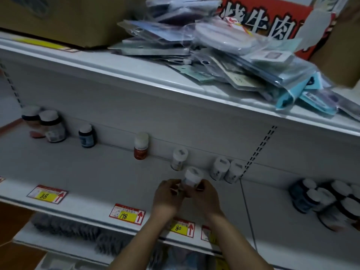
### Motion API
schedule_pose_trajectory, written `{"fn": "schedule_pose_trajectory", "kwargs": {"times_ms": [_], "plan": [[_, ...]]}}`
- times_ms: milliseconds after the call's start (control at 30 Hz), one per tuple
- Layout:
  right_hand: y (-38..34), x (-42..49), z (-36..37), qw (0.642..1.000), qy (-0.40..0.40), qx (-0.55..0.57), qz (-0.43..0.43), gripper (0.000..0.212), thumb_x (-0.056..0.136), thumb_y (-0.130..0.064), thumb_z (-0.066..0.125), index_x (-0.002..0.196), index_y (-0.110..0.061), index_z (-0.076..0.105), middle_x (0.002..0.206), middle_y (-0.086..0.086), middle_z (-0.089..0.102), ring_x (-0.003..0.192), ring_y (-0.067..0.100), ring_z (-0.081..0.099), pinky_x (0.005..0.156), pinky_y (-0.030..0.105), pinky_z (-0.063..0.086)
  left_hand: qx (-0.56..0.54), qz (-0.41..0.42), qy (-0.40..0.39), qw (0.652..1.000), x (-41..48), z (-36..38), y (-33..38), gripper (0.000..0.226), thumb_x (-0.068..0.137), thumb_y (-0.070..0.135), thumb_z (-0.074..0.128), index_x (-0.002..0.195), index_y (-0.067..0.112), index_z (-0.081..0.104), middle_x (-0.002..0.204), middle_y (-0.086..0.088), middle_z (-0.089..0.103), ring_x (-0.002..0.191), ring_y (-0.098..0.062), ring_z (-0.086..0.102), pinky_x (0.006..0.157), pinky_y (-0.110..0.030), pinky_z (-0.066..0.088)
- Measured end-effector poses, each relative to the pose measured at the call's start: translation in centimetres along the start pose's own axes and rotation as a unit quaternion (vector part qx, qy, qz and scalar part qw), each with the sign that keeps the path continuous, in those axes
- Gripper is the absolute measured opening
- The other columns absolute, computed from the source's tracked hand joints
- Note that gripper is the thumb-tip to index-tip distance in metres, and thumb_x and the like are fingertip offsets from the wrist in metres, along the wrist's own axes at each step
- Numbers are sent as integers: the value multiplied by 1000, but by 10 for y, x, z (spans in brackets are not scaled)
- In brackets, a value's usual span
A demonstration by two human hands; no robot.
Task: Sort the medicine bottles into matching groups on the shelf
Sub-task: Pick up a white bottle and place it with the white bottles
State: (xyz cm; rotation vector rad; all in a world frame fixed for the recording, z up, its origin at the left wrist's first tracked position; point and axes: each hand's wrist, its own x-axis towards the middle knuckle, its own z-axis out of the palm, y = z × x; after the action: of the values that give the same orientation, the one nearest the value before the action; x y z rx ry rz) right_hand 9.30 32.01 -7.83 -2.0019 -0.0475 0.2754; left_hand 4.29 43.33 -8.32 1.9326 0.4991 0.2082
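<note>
My left hand (168, 193) and my right hand (203, 192) both grip one small white-capped bottle (191, 177) above the middle of the white shelf (93, 176). Just behind it a similar white bottle (179, 159) stands against the back panel. Two more white bottles (227, 169) stand side by side to the right. A red-labelled bottle (141, 146) is further left. A dark blue bottle (87, 135) and two dark bottles with white caps (46, 125) stand at the far left. A cluster of dark bottles (329, 201) fills the right end.
The upper shelf (124, 71) carries a heap of clear plastic packets (224, 55), a cardboard box (64, 18) and a red box (268, 20). Price tags (126, 213) line the shelf's front edge. Grey fluffy items (78, 230) lie on the shelf below.
</note>
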Motion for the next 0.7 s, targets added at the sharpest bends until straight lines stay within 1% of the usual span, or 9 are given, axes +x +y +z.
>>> {"fn": "schedule_pose_trajectory", "kwargs": {"times_ms": [133,200,267,367,467,567,633,667,700], "plan": [[2,28,5,999,50,-7,-3,30,76,-26,80,97,-15,61,93,-5,67,84,11,63,64,19,44,-60,-63,-31,996,22,10,-3,38,87,17,69,124,11,61,116,-9,68,103,-23,65,93,-35,51],[0,45,6,998,66,-24,-3,36,75,-23,80,104,-15,60,95,-5,62,86,12,58,68,24,42,-88,-80,-35,992,31,11,-7,44,86,15,69,129,11,58,122,-10,65,105,-23,64,95,-45,52],[-1,59,9,997,76,-31,7,42,74,-22,82,108,-13,60,98,-2,61,90,16,56,73,27,40,-100,-83,-32,991,40,11,-11,46,86,12,68,131,9,57,125,-11,64,106,-23,64,93,-47,54],[-1,74,13,996,78,-34,17,45,73,-20,82,111,-9,59,104,5,63,96,21,59,75,31,43,-120,-99,-25,988,48,10,-10,45,87,9,67,131,7,57,124,-10,65,107,-26,64,89,-46,56],[0,89,17,995,92,-40,8,49,75,-18,81,117,-7,59,116,11,66,109,29,61,77,29,42,-132,-106,-19,985,54,12,-8,46,87,9,67,132,7,56,125,-10,64,108,-28,64,91,-47,55],[-5,102,21,993,101,-63,-4,48,77,-19,79,119,-6,60,121,13,66,113,31,61,77,27,40,-139,-110,-15,984,60,14,-1,44,88,8,64,131,5,57,122,-11,65,104,-26,65,90,-45,56],[-10,105,22,990,104,-90,-9,46,77,-21,77,118,-8,62,121,14,66,114,32,61,81,31,45,-141,-111,-15,984,60,16,4,38,88,9,63,126,8,62,113,-9,67,96,-24,66,89,-45,56],[-11,104,22,990,105,-98,-10,46,77,-20,77,119,-8,62,122,14,66,114,32,61,83,32,46,-146,-111,-14,983,59,17,5,32,88,9,64,119,11,66,107,-7,68,91,-22,66,89,-46,57],[-12,103,23,990,102,-98,-11,46,77,-20,77,119,-8,62,121,14,67,114,31,61,83,31,46,-151,-111,-13,982,58,17,7,21,87,8,64,106,17,70,101,-5,68,85,-21,65,88,-47,57]]}}
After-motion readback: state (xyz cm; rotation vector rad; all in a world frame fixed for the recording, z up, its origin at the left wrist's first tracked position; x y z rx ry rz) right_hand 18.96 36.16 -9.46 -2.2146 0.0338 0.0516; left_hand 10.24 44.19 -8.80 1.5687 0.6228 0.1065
